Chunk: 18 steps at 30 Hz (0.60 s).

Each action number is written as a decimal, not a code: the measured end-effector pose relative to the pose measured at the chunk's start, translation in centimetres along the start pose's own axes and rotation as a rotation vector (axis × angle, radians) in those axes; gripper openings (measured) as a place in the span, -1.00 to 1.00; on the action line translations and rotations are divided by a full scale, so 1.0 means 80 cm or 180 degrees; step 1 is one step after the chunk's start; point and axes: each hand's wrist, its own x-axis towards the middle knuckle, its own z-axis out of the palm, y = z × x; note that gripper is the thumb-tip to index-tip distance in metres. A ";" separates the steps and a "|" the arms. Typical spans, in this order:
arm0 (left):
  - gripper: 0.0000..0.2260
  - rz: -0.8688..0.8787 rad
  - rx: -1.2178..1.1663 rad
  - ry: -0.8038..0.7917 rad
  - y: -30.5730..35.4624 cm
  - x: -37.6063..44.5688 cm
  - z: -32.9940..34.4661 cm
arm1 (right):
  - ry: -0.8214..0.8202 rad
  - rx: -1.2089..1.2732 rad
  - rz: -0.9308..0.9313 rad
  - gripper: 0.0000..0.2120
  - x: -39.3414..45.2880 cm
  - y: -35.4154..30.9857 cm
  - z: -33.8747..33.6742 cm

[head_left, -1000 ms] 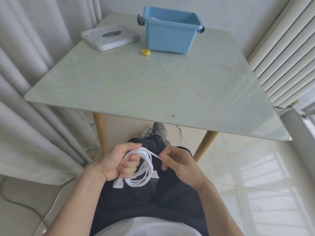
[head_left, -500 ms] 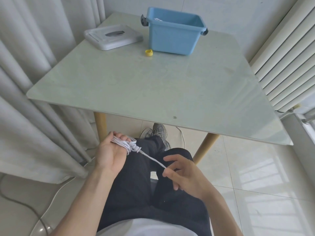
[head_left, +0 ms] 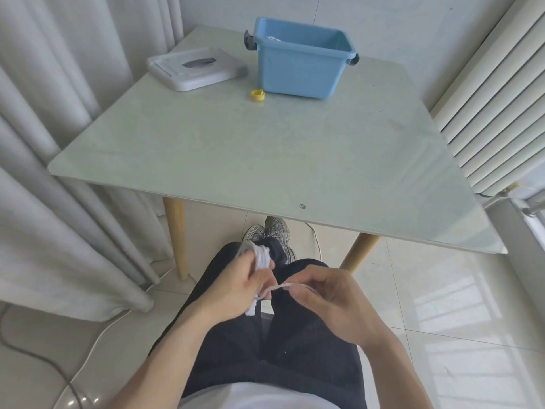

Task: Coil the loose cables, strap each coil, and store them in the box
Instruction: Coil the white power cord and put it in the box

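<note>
Cataloguing the head view, the only view supplied.

Item 1: a thin white cable wound into a small coil (head_left: 262, 258), found at lower centre of the frame, over the lap in dark trousers. The coil is gripped in the left hand (head_left: 236, 286), fingers curled round the bundle; a white plug end (head_left: 251, 309) hangs below that hand. A loose tail of the same cable (head_left: 278, 287) runs rightward and is pinched between thumb and fingertips of the right hand (head_left: 330, 299), the remaining fingers loosely bent.

Item 2: a blue rectangular plastic box with grey side latches (head_left: 300, 62), placed at upper centre on a pale green glass-topped table (head_left: 265, 160). Something white is glimpsed inside near its far rim; its nature cannot be told.

Item 3: a small yellow strap rolled into a ring (head_left: 258, 94), lying on the table just in front of the box's left corner.

Item 4: a grey-white flat lid (head_left: 196, 67), lying left of the box.

Handling note, as judged: the cable is taken to be light, soft and springy, so the loops are likely to spread if released. Hold is best kept across the gathered middle of the bundle, with the tail kept taut near its end, not by the plug.
</note>
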 end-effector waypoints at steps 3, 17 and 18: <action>-0.85 -0.0194 -0.0298 -0.0787 0.014 -0.007 0.013 | 0.0425 0.0221 -0.0132 -0.88 0.003 -0.001 -0.005; -0.59 -0.0367 -0.2095 -0.0813 0.025 -0.007 0.013 | 0.0293 -0.0445 0.0388 -0.56 0.014 0.036 0.004; -0.60 -0.0396 -0.2261 -0.0770 0.024 -0.007 0.015 | 0.0135 -0.0474 0.0435 -0.56 0.015 0.036 0.008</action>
